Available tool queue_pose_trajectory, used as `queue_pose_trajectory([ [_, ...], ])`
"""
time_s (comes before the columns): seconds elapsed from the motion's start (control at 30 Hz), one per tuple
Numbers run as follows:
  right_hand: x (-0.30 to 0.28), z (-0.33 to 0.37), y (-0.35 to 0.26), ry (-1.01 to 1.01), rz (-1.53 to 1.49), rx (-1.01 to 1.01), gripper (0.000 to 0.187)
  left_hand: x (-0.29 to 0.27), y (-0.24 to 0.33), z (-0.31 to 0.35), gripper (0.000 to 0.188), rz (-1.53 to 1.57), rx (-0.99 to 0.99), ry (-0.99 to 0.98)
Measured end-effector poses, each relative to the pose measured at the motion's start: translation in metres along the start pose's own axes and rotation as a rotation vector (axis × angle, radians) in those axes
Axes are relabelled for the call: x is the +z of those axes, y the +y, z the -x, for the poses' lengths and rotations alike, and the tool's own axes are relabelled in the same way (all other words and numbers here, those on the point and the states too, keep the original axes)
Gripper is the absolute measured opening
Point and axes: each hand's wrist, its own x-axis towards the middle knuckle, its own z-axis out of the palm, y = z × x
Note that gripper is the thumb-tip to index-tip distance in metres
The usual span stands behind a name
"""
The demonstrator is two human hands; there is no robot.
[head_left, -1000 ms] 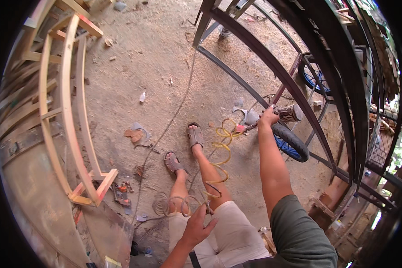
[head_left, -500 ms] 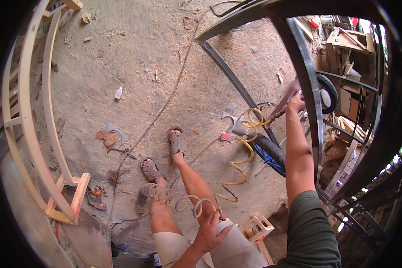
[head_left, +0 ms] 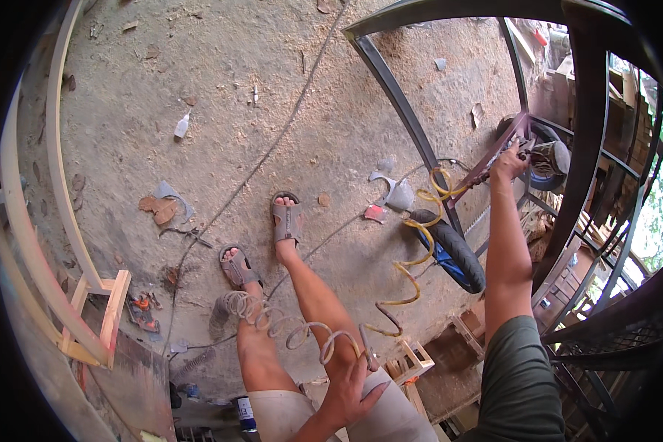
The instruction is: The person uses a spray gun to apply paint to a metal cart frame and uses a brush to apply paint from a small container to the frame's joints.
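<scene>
left hand closed round coiled air hose, pale translucent spirals stretched across thighs, turning yellow toward small wheel; right hand far out, fingers wrapped on tool at dark metal frame

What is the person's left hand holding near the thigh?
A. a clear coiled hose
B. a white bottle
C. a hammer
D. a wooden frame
A: the left hand grips the end of a clear coiled hose that spirals across the legs toward the sandalled feet.
</scene>
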Motion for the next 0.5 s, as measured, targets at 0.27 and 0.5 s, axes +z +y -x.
queue_pose_trajectory([
  [0.27, -0.072, 0.098, -0.009, -0.058, -0.366, 0.349, 0.048, 0.003, -0.005, 0.022, 0.062, -0.037, -0.049, 0.014],
  [0.5, -0.13, 0.206, -0.032, -0.09, -0.065, 0.323, 0.038, 0.001, -0.001, 0.062, 0.053, -0.077, -0.109, 0.033],
])
